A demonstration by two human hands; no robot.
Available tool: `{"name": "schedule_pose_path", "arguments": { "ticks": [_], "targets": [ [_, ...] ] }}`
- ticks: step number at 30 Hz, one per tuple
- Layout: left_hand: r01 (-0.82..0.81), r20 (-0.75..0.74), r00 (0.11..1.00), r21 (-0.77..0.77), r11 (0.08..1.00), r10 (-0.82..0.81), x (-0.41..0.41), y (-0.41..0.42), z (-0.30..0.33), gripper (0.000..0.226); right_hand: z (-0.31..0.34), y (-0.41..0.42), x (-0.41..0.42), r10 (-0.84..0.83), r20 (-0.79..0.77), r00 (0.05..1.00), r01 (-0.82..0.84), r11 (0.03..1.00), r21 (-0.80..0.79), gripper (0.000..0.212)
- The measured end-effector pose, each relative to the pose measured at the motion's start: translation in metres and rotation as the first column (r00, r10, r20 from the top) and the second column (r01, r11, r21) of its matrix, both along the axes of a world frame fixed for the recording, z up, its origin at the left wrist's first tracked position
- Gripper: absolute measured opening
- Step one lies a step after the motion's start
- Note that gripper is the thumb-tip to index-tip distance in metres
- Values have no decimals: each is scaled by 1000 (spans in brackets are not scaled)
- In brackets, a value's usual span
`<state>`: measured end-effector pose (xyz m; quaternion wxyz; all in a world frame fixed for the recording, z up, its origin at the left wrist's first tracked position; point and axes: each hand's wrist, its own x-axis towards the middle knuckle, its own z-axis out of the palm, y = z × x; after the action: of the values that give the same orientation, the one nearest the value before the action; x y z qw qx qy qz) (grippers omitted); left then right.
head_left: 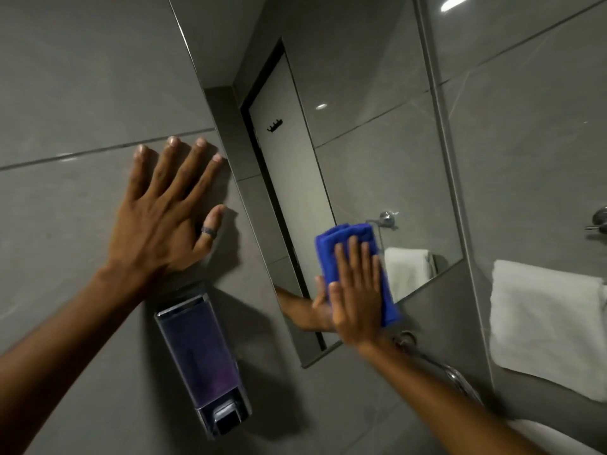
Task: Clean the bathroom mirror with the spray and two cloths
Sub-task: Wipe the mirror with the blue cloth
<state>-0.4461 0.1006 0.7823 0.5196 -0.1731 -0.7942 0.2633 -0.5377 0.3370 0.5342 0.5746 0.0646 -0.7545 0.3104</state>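
Note:
The bathroom mirror point(361, 133) hangs on the grey tiled wall and fills the upper middle of the view. A folded blue cloth point(348, 239) lies flat against the mirror's lower part, near its bottom edge. My right hand point(356, 290) presses on the cloth with flat fingers, and its reflection shows just left of it. My left hand point(170, 208) rests flat with spread fingers on the wall tiles left of the mirror, holding nothing. A ring sits on its thumb. No spray bottle or second cloth is in view.
A wall soap dispenser point(203, 366) with purple liquid is mounted below my left hand. A white towel point(545, 323) hangs at the right. A chrome tap fitting point(453, 372) sits under the mirror's lower corner. A chrome fitting point(599, 221) is at the far right edge.

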Motion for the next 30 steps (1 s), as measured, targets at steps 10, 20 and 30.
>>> {"name": "schedule_pose_path", "arguments": {
  "ticks": [10, 20, 30],
  "targets": [
    [36, 7, 999, 105, 994, -37, -2, 0, 31, 71, 130, -79, 27, 114, -124, 986, -80, 965, 250, 61],
    [-15, -96, 995, 164, 986, 31, -11, 15, 66, 75, 174, 110, -63, 2, -103, 995, 0, 1000, 27, 61],
    [-24, -106, 993, 173, 985, 43, -9, 17, 64, 76, 173, 227, -103, -25, 49, 999, 37, 961, -274, 63]
  ]
}}
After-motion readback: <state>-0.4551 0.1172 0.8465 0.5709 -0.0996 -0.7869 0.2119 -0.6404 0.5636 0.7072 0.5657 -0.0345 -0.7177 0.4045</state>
